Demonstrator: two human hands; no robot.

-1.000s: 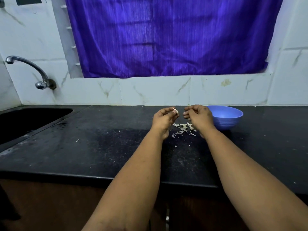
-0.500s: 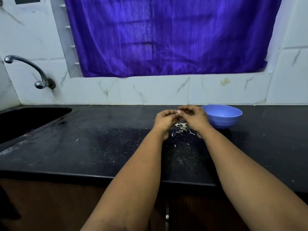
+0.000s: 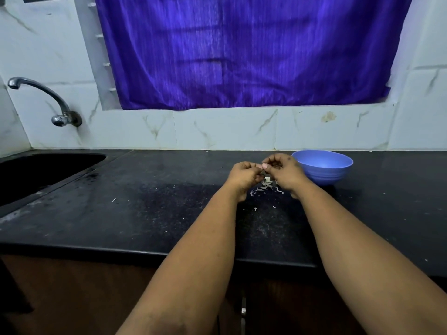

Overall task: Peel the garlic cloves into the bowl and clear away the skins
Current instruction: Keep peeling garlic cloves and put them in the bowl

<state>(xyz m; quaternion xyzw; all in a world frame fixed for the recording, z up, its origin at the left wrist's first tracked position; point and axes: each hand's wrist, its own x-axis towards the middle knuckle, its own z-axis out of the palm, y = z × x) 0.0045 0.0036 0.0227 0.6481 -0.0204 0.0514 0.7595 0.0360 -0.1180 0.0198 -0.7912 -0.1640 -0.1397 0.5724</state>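
With our left hand [image 3: 244, 174] and right hand [image 3: 281, 171] both curled and pinching the small pale garlic clove [image 3: 262, 167] between their fingertips, we should strip its skin over the heap of papery white skins [image 3: 266, 187] just beneath, on the black stone desk [image 3: 145, 201], then drop it into the round blue plastic bowl [image 3: 324, 168] just right of our right hand.

— Any writing you can read anywhere?

— None. The blue bowl [image 3: 324, 169] at about two o'clock is plain, with only moulded ridges round its wall.

— The tiles, or the curtain?

— The wall tiles [image 3: 225, 129] at twelve o'clock show veining and a stain, no letters. The purple curtain [image 3: 242, 52] has no print. The tap [image 3: 48, 102] at ten o'clock has no readable mark.
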